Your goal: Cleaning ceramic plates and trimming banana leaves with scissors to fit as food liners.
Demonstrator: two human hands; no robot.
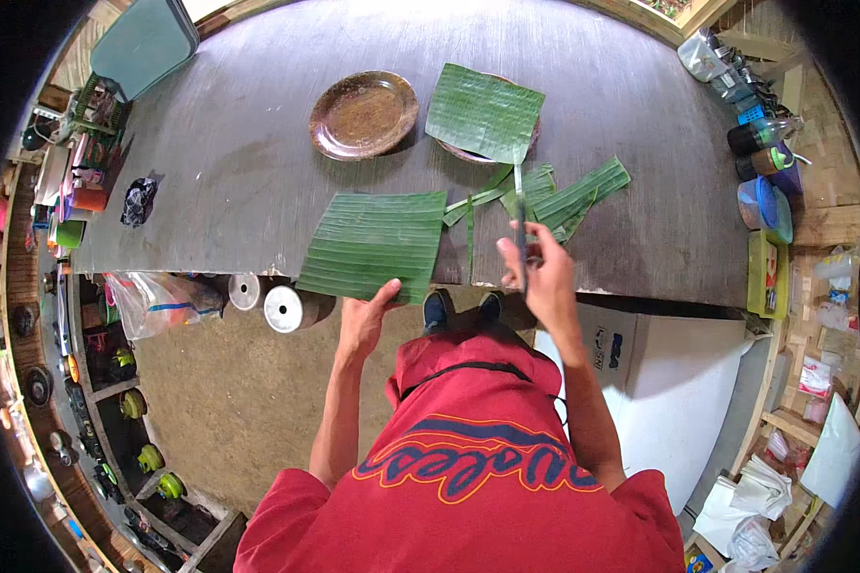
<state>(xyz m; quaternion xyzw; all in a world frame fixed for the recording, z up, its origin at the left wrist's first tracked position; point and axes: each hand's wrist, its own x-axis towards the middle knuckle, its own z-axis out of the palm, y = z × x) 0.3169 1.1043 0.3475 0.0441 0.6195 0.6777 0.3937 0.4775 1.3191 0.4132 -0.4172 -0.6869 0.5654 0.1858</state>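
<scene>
My left hand [370, 315] grips the near edge of a square-cut banana leaf piece [373, 243], which overhangs the table's front edge. In my right hand [541, 268] is a pair of scissors or a knife [520, 208] with a dark handle, its pale blade pointing away from me; which of the two I cannot tell. Just past the blade tip, another banana leaf piece [484, 113] covers most of a brown plate. To its left lies a brown oval plate [364, 114] with nothing on it. Cut leaf strips [580, 192] are scattered to the right of the held leaf.
A dark crumpled item [139, 202] lies on the left of the grey table [244, 179]. Bottles and tubs [757, 202] line the right edge; baskets and cups [86, 195] crowd the left. Below the table are a white cylinder [284, 309] and a large white box [681, 387].
</scene>
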